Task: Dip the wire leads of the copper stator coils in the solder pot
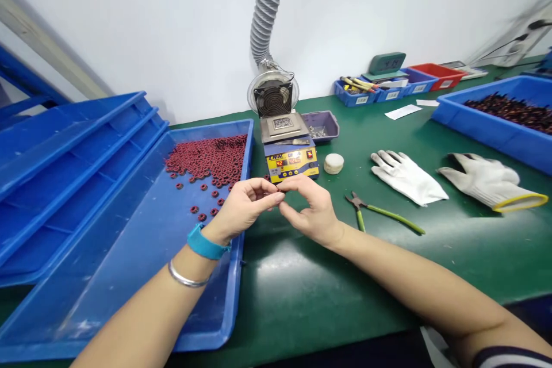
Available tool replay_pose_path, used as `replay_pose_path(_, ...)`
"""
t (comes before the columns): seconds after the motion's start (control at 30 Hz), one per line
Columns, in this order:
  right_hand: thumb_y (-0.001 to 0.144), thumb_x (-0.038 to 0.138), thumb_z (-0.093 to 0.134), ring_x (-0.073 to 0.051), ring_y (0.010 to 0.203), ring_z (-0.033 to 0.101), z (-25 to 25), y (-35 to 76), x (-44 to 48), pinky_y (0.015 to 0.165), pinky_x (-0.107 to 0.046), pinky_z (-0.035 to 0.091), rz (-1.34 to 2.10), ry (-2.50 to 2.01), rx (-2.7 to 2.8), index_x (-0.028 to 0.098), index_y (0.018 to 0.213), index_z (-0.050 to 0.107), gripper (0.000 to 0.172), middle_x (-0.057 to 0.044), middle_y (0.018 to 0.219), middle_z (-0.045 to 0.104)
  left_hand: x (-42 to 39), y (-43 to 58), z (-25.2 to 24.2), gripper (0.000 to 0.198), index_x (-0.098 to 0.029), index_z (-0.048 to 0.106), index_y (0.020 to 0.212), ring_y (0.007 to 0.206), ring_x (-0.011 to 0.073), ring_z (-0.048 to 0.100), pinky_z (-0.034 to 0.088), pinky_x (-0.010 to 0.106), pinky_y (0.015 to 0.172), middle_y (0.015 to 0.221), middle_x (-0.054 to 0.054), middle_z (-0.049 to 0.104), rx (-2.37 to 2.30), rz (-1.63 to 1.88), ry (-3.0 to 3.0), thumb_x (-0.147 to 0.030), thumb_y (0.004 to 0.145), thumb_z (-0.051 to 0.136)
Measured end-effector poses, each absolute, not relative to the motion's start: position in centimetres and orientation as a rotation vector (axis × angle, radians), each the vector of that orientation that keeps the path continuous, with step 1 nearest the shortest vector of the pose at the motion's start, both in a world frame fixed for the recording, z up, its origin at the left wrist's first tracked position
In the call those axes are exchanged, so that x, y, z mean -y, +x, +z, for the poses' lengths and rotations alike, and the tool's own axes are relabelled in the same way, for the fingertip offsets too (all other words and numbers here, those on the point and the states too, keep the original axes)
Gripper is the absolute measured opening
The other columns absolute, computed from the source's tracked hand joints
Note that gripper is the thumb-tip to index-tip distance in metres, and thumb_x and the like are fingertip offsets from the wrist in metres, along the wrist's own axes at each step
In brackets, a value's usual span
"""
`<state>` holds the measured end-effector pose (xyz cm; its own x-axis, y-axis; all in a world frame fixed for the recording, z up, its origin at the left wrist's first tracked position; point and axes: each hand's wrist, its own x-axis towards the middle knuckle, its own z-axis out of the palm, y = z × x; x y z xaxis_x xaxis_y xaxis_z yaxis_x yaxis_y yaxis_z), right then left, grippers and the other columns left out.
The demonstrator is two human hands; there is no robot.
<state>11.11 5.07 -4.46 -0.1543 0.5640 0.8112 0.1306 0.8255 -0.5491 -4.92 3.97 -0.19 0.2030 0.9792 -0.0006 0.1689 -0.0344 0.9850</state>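
My left hand point(250, 203) is closed in a pinch, thumb against forefinger, in front of the solder pot point(293, 152). My right hand point(311, 207) meets it fingertip to fingertip, its thumb and forefinger also curled together. Whatever is between the fingertips is too small and covered to make out. Left of my hands, a blue tray point(236, 299) holds many small dark red wire-wound rings point(207, 158), a few of them scattered near my left wrist. To the right of my right hand lie green-handled cutting pliers point(357, 202).
Behind the pot hang a fan and a grey duct point(269, 6). A purple bin point(332, 126), a round white pad point(333, 163), two work gloves point(407, 177) and small blue bins point(357, 96) stand rightward. A large tray point(487, 132) of dark parts sits far right; stacked blue trays point(73, 172) lean left.
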Motion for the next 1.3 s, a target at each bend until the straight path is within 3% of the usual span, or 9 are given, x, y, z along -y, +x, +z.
replay_pose_path(0.17,0.080,0.027,0.069,-0.015,0.071,0.063,-1.7,14.2,-11.8,0.067,-0.028,0.053,0.698,-0.795,1.612,0.016,0.091,0.065,0.016,-0.003,0.079,0.067,-3.6,-4.3,-2.1,0.042,-0.014,0.059,0.088,0.070,0.0152,0.060,0.049,0.029,0.067,0.080,0.005,0.065,-1.252,0.819,1.689,-0.047,0.067,0.076)
replay_pose_path(0.43,0.075,0.018,0.073,-0.016,0.073,0.062,2.8,14.4,-23.7,0.078,-0.032,0.052,0.532,-1.403,1.806,0.010,0.084,0.068,0.013,-0.005,0.076,0.067,-4.1,-4.3,-4.3,0.035,-0.015,0.060,0.090,0.077,0.0191,0.061,0.050,0.033,0.072,0.085,0.007,0.066,-1.246,0.548,2.048,-0.044,0.073,0.069)
replay_pose_path(0.67,0.078,0.019,0.070,-0.022,0.084,0.064,2.8,12.4,-24.8,0.085,-0.034,0.050,0.305,-1.534,1.977,0.012,0.079,0.068,0.007,-0.008,0.079,0.068,-4.2,-4.5,-4.4,0.032,-0.017,0.060,0.089,0.075,0.0190,0.061,0.051,0.032,0.070,0.082,0.006,0.066,-1.217,0.549,2.027,-0.043,0.072,0.071)
replay_pose_path(1.1,0.078,0.020,0.070,-0.025,0.090,0.064,2.5,12.0,-25.3,0.087,-0.037,0.051,0.287,-1.578,1.991,0.014,0.080,0.068,0.007,-0.010,0.085,0.069,-4.3,-4.4,-4.4,0.031,-0.017,0.061,0.087,0.074,0.0192,0.062,0.051,0.032,0.069,0.081,0.006,0.066,-1.221,0.499,2.034,-0.042,0.072,0.071)
replay_pose_path(1.2,0.078,0.020,0.072,-0.023,0.087,0.064,3.1,12.4,-24.9,0.088,-0.037,0.051,0.323,-1.545,1.903,0.013,0.076,0.067,0.009,-0.009,0.082,0.068,-4.3,-4.4,-4.4,0.031,-0.017,0.060,0.086,0.073,0.0189,0.061,0.051,0.032,0.069,0.080,0.006,0.066,-1.206,0.514,2.037,-0.042,0.072,0.071)
replay_pose_path(1.3,0.079,0.023,0.074,-0.017,0.072,0.062,3.6,12.9,-23.7,0.078,-0.034,0.053,0.524,-1.423,1.769,0.013,0.071,0.066,0.014,-0.006,0.074,0.067,-4.2,-4.4,-4.4,0.030,-0.017,0.061,0.086,0.073,0.0184,0.061,0.050,0.031,0.069,0.080,0.005,0.066,-1.199,0.560,2.010,-0.041,0.072,0.071)
